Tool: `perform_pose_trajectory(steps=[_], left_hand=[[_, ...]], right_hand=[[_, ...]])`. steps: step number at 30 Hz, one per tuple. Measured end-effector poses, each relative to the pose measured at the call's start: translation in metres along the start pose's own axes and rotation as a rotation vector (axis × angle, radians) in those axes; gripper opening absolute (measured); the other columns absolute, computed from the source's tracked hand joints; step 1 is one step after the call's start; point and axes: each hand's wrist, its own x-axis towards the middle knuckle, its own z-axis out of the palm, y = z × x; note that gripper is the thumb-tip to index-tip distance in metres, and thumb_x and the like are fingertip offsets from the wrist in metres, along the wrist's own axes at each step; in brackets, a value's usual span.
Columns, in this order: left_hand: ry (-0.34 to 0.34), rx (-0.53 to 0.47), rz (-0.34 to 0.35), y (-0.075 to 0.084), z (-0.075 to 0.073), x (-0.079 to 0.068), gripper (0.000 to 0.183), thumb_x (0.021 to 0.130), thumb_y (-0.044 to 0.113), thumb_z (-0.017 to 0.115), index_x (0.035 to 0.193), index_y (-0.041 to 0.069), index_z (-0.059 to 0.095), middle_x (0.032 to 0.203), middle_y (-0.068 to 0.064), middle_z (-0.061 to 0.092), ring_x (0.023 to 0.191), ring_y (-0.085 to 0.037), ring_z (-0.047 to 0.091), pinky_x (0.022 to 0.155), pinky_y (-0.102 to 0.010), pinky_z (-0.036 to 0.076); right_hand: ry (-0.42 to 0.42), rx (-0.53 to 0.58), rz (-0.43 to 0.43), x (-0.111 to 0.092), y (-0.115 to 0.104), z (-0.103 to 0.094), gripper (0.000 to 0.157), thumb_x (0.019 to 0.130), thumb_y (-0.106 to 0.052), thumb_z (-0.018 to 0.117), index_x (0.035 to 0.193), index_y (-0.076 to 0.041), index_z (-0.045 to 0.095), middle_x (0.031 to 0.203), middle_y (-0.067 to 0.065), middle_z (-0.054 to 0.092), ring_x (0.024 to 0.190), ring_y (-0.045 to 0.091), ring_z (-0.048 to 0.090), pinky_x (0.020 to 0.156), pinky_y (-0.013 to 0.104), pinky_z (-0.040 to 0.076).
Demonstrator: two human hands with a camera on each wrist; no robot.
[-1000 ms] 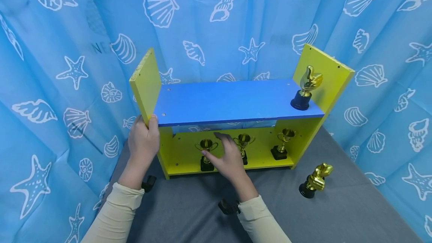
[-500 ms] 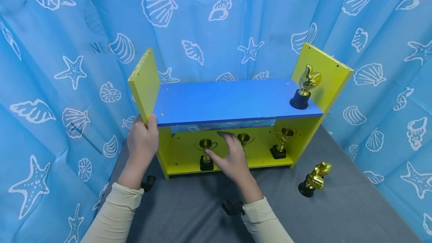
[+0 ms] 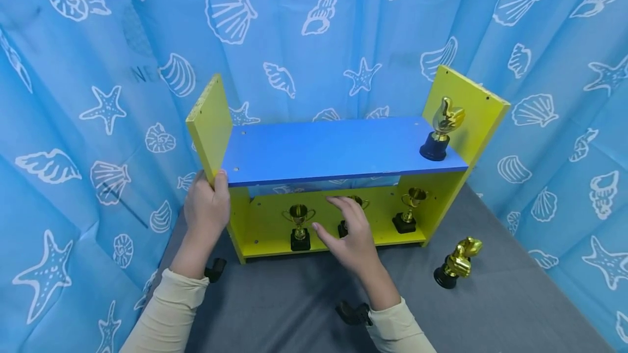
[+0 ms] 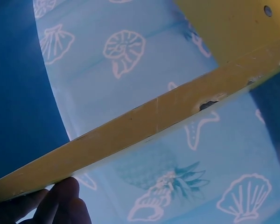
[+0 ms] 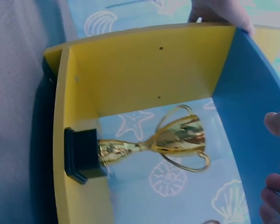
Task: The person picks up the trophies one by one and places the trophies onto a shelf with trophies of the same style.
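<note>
My left hand grips the left yellow side panel of a small shelf unit, its thumb by the corner of the blue board. In the left wrist view, its fingertips touch the panel's edge. My right hand is held in front of the lower shelf, thumb and fingers apart around nothing. It partly covers the middle gold trophy cup. To its left a second trophy cup stands upright on the yellow lower board; the right wrist view shows this cup large, beside the fingers.
Another trophy cup stands at the lower shelf's right end. A gold thumbs-up trophy sits on the blue board's right end. A similar thumb trophy is on the grey tabletop, right of the unit. A blue seashell curtain hangs behind.
My right hand has drawn back to the right from the left trophy cup, now covering more of the middle cup. My left hand keeps its grip on the side panel.
</note>
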Motion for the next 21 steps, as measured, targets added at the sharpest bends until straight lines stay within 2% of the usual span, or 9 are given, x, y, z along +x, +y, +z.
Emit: perform_pose_trajectory(steps=[4, 15, 21], left_hand=[[-0.022, 0.008, -0.021, 0.002, -0.003, 0.001, 0.051, 0.102, 0.05, 0.028, 0.074, 0.011, 0.042, 0.067, -0.01, 0.042, 0.048, -0.026, 0.04, 0.041, -0.036, 0.031], [-0.128, 0.052, -0.092, 0.011, -0.014, 0.006, 0.052, 0.101, 0.054, 0.027, 0.078, 0.01, 0.043, 0.067, -0.011, 0.045, 0.05, -0.027, 0.044, 0.043, -0.036, 0.035], [-0.166, 0.053, -0.082, 0.014, -0.019, 0.011, 0.049, 0.1, 0.053, 0.031, 0.079, 0.01, 0.043, 0.064, -0.011, 0.046, 0.049, -0.027, 0.046, 0.043, -0.036, 0.036]], right_hand=[[0.029, 0.004, -0.009, -0.003, -0.002, -0.014, 0.059, 0.077, -0.021, 0.084, 0.13, -0.013, 0.06, 0.127, 0.006, 0.06, 0.116, 0.023, 0.057, 0.094, 0.041, 0.049], [0.104, 0.022, -0.012, -0.009, -0.008, -0.045, 0.055, 0.075, -0.012, 0.083, 0.126, -0.009, 0.063, 0.124, 0.011, 0.063, 0.115, 0.026, 0.058, 0.101, 0.022, 0.043], [0.176, -0.005, -0.024, -0.01, -0.005, -0.061, 0.057, 0.072, -0.006, 0.082, 0.126, -0.006, 0.062, 0.12, 0.013, 0.065, 0.106, 0.025, 0.06, 0.093, 0.025, 0.045]])
